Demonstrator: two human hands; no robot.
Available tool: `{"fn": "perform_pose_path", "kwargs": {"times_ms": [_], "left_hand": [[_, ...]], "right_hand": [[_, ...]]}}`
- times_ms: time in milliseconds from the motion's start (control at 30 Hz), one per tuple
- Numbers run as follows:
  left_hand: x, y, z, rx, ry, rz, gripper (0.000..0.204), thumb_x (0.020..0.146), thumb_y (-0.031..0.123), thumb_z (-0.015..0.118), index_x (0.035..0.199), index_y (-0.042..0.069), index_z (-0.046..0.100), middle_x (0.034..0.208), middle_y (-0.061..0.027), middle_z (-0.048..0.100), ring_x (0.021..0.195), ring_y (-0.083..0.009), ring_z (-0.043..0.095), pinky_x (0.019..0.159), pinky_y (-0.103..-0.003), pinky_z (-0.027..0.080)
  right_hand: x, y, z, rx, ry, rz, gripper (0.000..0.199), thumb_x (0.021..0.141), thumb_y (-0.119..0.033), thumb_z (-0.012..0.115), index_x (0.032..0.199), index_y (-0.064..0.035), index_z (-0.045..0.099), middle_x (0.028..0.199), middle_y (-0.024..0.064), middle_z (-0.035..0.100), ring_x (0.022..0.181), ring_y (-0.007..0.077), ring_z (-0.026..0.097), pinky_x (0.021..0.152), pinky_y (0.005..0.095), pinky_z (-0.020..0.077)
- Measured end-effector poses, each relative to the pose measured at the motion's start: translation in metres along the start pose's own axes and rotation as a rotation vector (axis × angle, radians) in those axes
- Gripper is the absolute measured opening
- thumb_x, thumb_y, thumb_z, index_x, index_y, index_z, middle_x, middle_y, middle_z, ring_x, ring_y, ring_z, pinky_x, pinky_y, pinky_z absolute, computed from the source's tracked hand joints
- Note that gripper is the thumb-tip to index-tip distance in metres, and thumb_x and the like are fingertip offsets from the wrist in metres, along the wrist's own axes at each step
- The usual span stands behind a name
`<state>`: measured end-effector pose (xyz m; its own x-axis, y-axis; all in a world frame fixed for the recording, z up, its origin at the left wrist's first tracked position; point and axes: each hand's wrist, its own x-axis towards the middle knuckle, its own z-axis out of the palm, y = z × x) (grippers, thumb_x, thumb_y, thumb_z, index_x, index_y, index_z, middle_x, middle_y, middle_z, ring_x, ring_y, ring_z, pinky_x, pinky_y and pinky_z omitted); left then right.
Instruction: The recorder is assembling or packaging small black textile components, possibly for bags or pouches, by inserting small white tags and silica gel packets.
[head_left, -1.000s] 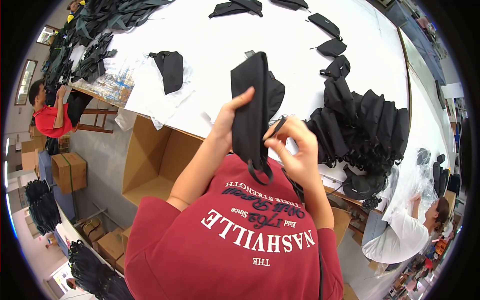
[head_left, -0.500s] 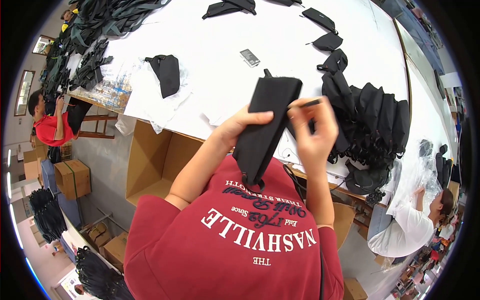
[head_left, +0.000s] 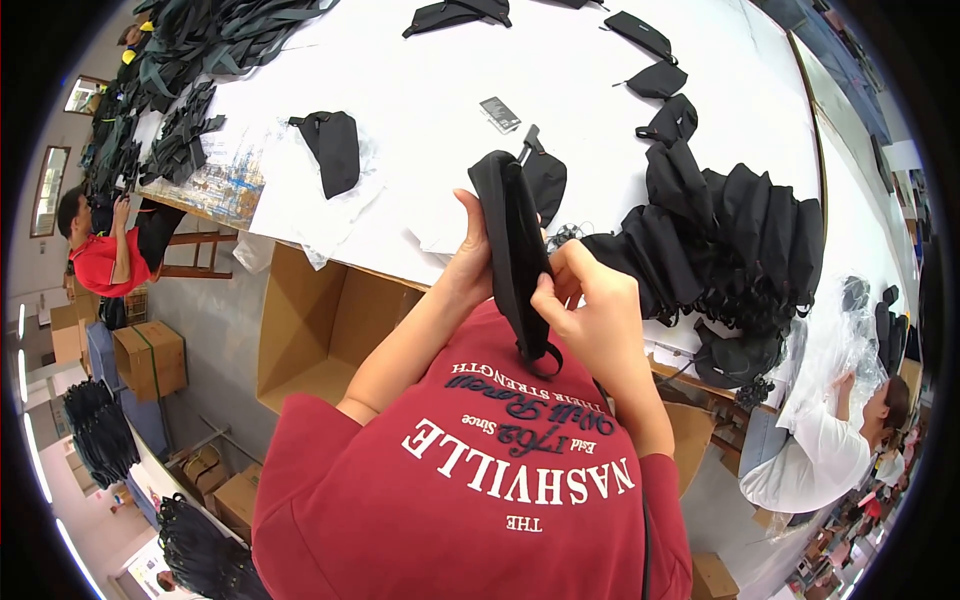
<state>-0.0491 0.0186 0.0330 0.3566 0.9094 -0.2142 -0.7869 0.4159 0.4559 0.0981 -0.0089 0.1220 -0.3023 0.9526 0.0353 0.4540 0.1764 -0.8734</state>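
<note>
We hold a black fabric pouch [head_left: 515, 250] upright in front of our chest, just above the near edge of the white table [head_left: 420, 90]. Our left hand [head_left: 468, 268] is closed around its left side, thumb pointing up along the fabric, fingers hidden behind it. Our right hand [head_left: 592, 318] pinches the lower right edge, fingers curled tight on the cloth. A short black strap loop [head_left: 545, 355] hangs from the pouch's bottom end, over our red shirt.

On the table just behind the held pouch lies a second black pouch [head_left: 545, 180], with a small dark tag card [head_left: 500, 113] a little beyond it. Further left sits another black pouch [head_left: 332, 150] on its own, resting on white paper. To the right, a large heap of black pouches [head_left: 735, 240] runs along the table's near edge, close to our right hand but not touching it. More single pouches [head_left: 655, 78] lie toward the far side. A tangle of dark straps [head_left: 190, 60] covers the far left end.

Below the table edge stands an open cardboard box [head_left: 325, 325]. One person in red [head_left: 100, 262] sits at left; another in white [head_left: 810, 465] leans in at lower right.
</note>
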Motion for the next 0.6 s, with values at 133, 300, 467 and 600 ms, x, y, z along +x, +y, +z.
{"fn": "perform_pose_path", "kwargs": {"times_ms": [133,300,467,600], "left_hand": [[0.003,-0.004,-0.007,0.049,-0.021,0.06,0.079,0.071,0.077,0.038,0.117,0.015,0.052,0.087,-0.0056,0.052,0.078,-0.0164,0.051,0.071,-0.029,0.047],[0.0,0.003,-0.002,0.408,-0.309,0.124,0.11,0.063,0.079,0.057,0.142,0.01,0.025,0.131,-0.0149,0.045,0.116,-0.024,0.05,0.099,-0.039,0.042],[0.001,0.002,-0.012,0.309,-0.259,0.087,0.095,0.073,0.063,0.06,0.137,-0.001,0.031,0.127,-0.0163,0.048,0.11,-0.0232,0.055,0.094,-0.036,0.045],[-0.009,0.007,-0.037,0.2,-0.145,-0.132,0.072,0.08,0.047,0.065,0.125,-0.004,0.044,0.107,-0.0133,0.057,0.093,-0.02,0.06,0.084,-0.032,0.049]], "right_hand": [[-0.001,0.005,0.002,-0.157,0.143,-0.11,0.01,0.077,-0.006,0.062,0.079,-0.0034,0.052,0.059,0.0087,0.054,0.048,0.0236,0.055,0.047,0.0333,0.0435],[0.003,0.006,0.001,-0.241,0.22,-0.169,0.009,0.077,-0.004,0.06,0.08,-0.003,0.051,0.059,0.0095,0.052,0.049,0.0256,0.055,0.047,0.0342,0.0429],[0.005,0.006,-0.007,0.127,0.065,0.009,0.01,0.081,-0.008,0.063,0.082,-0.0021,0.055,0.073,0.0072,0.063,0.054,0.0156,0.059,0.05,0.0269,0.0446],[0.013,0.02,-0.015,0.155,-0.121,-0.095,0.012,0.083,-0.006,0.064,0.092,0.0018,0.061,0.068,0.003,0.06,0.057,0.0071,0.054,0.053,0.0211,0.0419]]}}
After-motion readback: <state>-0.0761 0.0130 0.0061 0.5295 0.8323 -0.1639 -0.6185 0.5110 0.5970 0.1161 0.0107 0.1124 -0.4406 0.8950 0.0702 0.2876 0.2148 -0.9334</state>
